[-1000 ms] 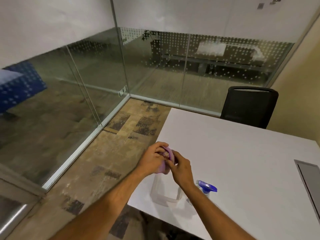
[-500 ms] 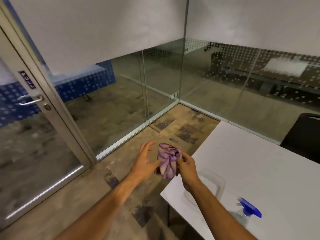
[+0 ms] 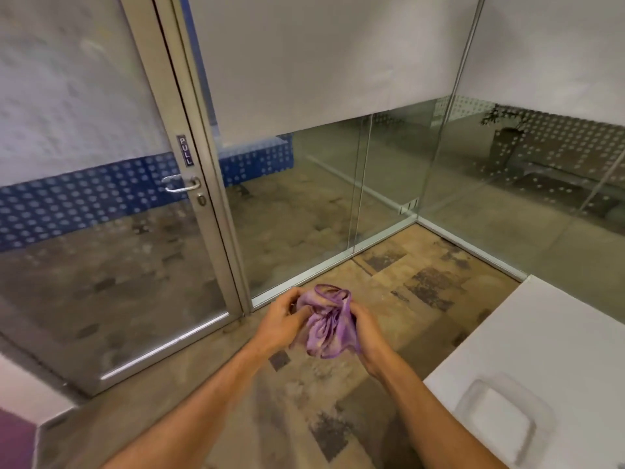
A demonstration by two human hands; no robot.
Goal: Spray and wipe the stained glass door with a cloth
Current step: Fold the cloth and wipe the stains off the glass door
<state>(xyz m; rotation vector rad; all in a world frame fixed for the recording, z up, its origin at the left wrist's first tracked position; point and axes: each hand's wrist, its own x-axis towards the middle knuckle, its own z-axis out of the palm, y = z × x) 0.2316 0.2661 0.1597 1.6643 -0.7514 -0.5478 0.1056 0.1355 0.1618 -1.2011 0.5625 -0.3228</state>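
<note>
Head view: left hand (image 3: 280,324) and right hand (image 3: 367,328) each grip the bunched purple cloth (image 3: 328,328) near the glass door (image 3: 111,231).

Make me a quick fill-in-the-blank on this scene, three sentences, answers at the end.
1. Both hands, left and right, hold a crumpled ____ cloth.
2. The sign above the door handle reads ____.
3. A clear tray rests on the ____ table.

Answers: purple; PULL; white

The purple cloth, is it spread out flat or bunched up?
Bunched up. The purple cloth hangs crumpled in folds between the left hand and right hand, both gripping it.
</note>
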